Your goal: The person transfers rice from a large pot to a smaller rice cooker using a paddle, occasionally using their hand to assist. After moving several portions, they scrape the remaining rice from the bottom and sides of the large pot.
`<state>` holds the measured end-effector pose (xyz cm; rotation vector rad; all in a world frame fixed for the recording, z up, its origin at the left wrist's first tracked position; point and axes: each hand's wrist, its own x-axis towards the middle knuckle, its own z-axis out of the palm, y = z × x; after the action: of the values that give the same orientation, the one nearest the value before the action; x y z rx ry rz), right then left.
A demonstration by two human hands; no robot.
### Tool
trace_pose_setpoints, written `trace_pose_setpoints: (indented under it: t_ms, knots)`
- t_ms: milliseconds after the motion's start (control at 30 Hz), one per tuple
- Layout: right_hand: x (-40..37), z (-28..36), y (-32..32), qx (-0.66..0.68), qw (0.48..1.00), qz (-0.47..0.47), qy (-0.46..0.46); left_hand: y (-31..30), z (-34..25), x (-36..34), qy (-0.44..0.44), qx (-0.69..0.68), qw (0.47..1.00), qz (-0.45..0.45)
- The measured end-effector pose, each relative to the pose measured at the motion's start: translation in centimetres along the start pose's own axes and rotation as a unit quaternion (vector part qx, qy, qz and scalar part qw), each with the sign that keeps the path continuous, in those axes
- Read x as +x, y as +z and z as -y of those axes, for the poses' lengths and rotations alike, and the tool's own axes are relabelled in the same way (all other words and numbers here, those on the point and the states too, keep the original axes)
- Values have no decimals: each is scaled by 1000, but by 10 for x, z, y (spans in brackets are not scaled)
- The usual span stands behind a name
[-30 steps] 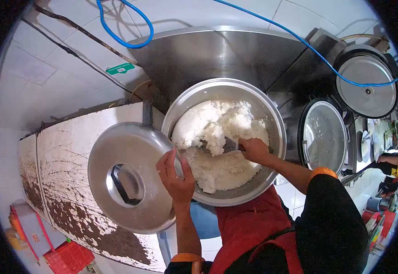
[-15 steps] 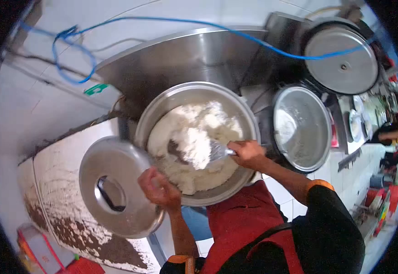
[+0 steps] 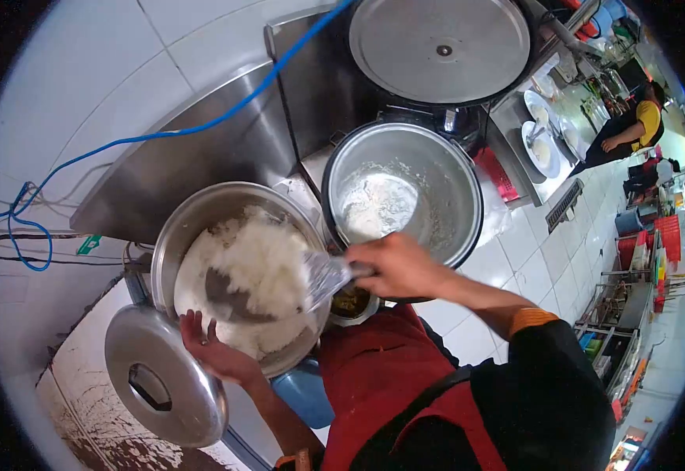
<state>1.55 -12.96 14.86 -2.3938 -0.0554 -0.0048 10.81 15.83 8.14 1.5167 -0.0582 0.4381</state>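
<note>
My right hand (image 3: 397,267) grips a rice scoop (image 3: 328,279) whose part near the hand looks clear and shiny. A blurred heap of white rice (image 3: 260,263) rides on the scoop, over the large metal pot (image 3: 168,235) with more rice inside. My left hand (image 3: 221,357) is palm up with fingers apart at the pot's near left rim, holding nothing. Beside it, a round metal lid (image 3: 189,400) leans against the pot. Right of the pot stands an open rice cooker (image 3: 448,177), some rice at its bottom and grains on its wall.
The cooker's raised lid (image 3: 476,63) stands behind it. A blue cable (image 3: 209,122) hangs across the upper left. Between pot and apron sits a small container (image 3: 352,304) of dark food. Plates (image 3: 541,149) lie on a counter at right; another person (image 3: 633,129) is beyond.
The view has swung right, bringing the cooker nearer the middle. My right hand has carried the loaded scoop toward the pot's cooker side. My left hand's fingers have spread.
</note>
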Motion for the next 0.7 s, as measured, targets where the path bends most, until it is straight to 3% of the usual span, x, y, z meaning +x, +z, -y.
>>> trace_pose_setpoints:
  t_ms: [67, 167, 200, 300, 333, 400, 467, 533, 600, 667, 700]
  knots:
    - [-21, -7, -43, -32, 999, -38, 8, -3, 7, -7, -36, 45, 998, 2]
    - [-55, -30, -88, -99, 986, -69, 118, -19, 27, -21, -48, 140, 989, 22]
    - [-62, -35, -101, -127, 975, -54, 176, -15, 21, -26, -106, 195, 975, -5]
    - [-74, -63, -116, -247, 958, -25, 142, -31, 50, -48, -133, 201, 971, 3]
    - [-81, -88, -106, -317, 940, -19, 124, -32, 57, -57, -146, 181, 972, 14]
    - [-87, -148, -65, -535, 833, 35, 139, -18, 66, -84, -177, 140, 974, 32]
    - [-85, -153, -59, -545, 826, 31, 140, -23, 67, -88, -106, 175, 977, 65]
    - [-84, -161, -58, -529, 822, 40, 206, -27, 59, -98, -96, 211, 972, 43]
    - [-83, -141, -78, -498, 832, 29, 244, -42, 51, -105, -26, 230, 972, 36]
    - [-64, -78, -100, -395, 884, -3, 251, -67, 62, -119, -26, 261, 965, -14]
    - [-62, -70, -102, -357, 905, -40, 227, -78, 65, -128, -73, 224, 971, -34]
